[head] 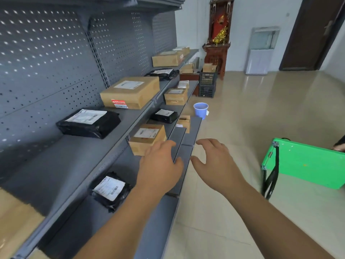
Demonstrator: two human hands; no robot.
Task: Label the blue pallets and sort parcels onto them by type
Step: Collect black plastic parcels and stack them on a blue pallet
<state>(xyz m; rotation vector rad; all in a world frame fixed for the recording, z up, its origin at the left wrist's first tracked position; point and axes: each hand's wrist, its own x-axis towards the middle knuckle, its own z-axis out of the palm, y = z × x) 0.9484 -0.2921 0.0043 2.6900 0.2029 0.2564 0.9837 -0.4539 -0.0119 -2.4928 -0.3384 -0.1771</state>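
A grey metal rack (78,157) on the left carries cardboard boxes and black poly-bag parcels with white labels. On its middle shelf stands a small cardboard box (147,137). My left hand (158,167) is stretched out just in front of that box, fingers spread, its fingertips at the box's near right corner. My right hand (214,163) hovers open beside it over the shelf's front edge, holding nothing. A black bag parcel (110,189) lies on the same shelf below my left forearm. No blue pallet is in view.
The upper shelf holds a large cardboard box (130,92) and a black bag (89,122). On the tiled floor are a blue bucket (201,110), a black crate (207,85) and a green board (306,163) at the right. A wooden cabinet stands at the far wall.
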